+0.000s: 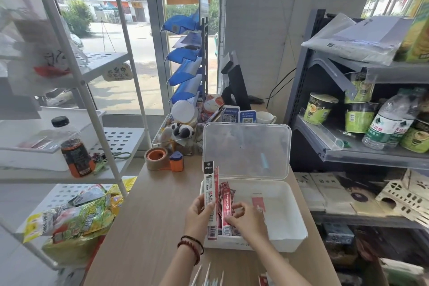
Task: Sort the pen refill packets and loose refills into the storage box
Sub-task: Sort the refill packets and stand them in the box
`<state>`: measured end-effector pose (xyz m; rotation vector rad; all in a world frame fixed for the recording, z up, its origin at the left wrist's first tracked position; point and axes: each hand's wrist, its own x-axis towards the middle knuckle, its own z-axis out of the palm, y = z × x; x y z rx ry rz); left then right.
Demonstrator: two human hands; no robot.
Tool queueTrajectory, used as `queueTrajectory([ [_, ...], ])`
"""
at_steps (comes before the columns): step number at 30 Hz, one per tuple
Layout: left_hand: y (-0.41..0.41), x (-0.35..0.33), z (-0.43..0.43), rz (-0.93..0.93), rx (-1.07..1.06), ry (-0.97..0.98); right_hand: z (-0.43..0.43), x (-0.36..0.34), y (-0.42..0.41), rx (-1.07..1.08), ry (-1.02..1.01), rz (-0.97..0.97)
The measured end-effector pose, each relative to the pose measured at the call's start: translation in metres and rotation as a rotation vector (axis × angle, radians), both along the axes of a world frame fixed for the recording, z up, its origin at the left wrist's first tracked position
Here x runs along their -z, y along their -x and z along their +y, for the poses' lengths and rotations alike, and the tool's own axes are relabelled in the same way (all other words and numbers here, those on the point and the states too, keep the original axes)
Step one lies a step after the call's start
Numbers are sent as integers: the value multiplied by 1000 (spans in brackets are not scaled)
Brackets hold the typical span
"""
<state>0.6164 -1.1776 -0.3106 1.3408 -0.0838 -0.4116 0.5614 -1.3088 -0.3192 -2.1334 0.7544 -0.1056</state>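
Observation:
A white storage box (287, 232) with its clear lid (247, 150) standing up sits on the wooden counter. My left hand (199, 216) grips a tall white and red refill packet (210, 189) upright at the box's left edge. My right hand (247, 219) pinches a red refill packet (225, 209) standing among other packets inside the box's left end. A flat red packet (258, 203) lies on the box floor. Several loose refills (210, 274) lie on the counter at the bottom edge, beside my forearms.
An orange tape dispenser (160, 158) and a clear bin of small toys (178, 132) stand behind the box. A white rack with a bottle (74, 146) and snack bags (76, 218) lies left. Grey shelves with cup noodles (319, 108) stand right.

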Motion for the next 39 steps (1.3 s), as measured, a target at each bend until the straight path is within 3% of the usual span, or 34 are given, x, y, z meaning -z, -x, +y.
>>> queueTrajectory([
  [4,-1,-1,-1,-10,0,-10,-2,1,0,-13,-37,-3],
  [9,0,-3,-4,4,-17,-28,0,-6,3,53,-27,-183],
  [13,2,-6,-5,7,-34,-58,0,-11,10,-74,-257,-330],
  [16,5,-7,-5,-27,8,-115,-1,-14,14,-109,-377,-337],
  [23,3,-15,0,-40,58,-269,-7,-14,11,-62,-441,-342],
  [25,-4,-12,7,6,18,-285,-8,-10,7,-22,-369,-329],
  [31,-12,-18,28,78,1,-319,5,-3,-4,-127,107,-89],
  [39,-11,-23,33,-23,-5,-408,2,5,-16,-110,201,-11],
])
